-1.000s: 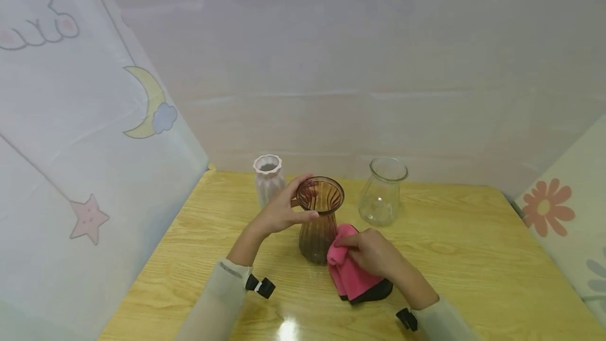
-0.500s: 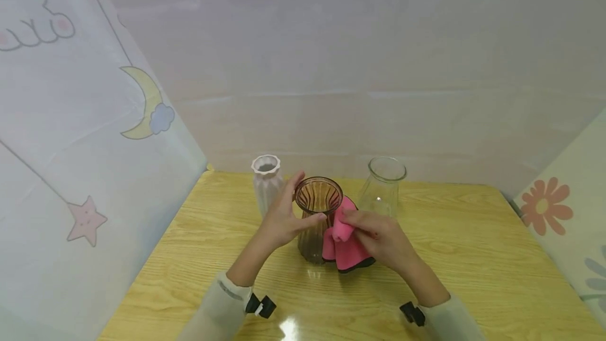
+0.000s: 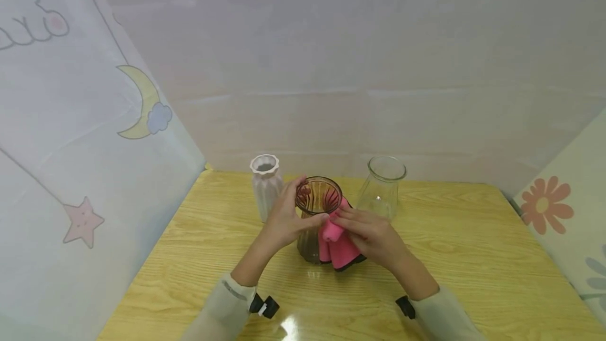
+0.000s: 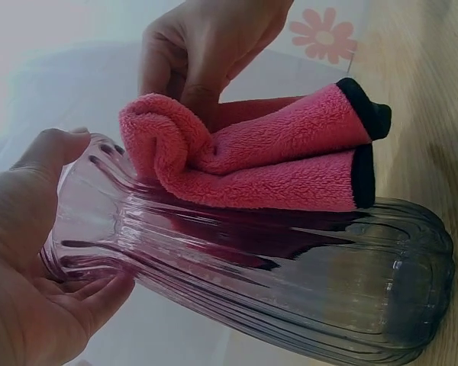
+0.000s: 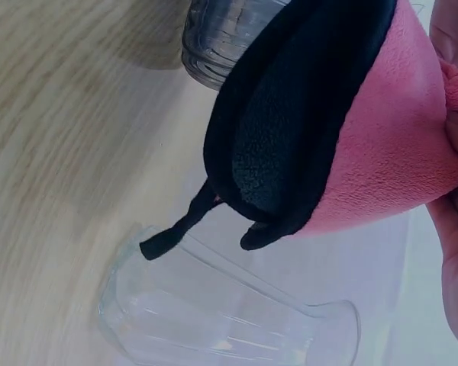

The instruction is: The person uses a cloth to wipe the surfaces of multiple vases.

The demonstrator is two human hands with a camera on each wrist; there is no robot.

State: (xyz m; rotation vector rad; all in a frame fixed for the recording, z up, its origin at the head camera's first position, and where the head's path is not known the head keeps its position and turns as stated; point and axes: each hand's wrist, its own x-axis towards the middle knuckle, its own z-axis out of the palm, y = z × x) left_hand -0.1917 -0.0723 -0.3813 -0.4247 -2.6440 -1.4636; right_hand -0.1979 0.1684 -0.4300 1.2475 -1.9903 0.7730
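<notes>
A ribbed brown-purple glass vase [image 3: 309, 243] stands upright on the table. My left hand [image 3: 284, 220] grips it round the flared neck, thumb on the near side. In the left wrist view the glass vase [image 4: 313, 282] shows its ribs and greyer base. My right hand [image 3: 376, 236] pinches a pink cloth [image 3: 342, 251] with black edging and holds it against the vase's right side. The bunched cloth [image 4: 275, 152] covers part of the neck and body in the left wrist view. Seen from the right wrist, the cloth [image 5: 389, 145] hangs with its dark trim and a loop.
A white ribbed vase [image 3: 267, 191] stands behind my left hand. Behind my right hand is a clear glass vase [image 3: 379, 196]. Both are on the wooden table [image 3: 473, 257], whose far edge meets a pale wall sheet [image 3: 379, 67].
My right hand has carried the cloth up from the vase's lower right side to just below its rim, then slightly left. The left hand stays at the neck.
</notes>
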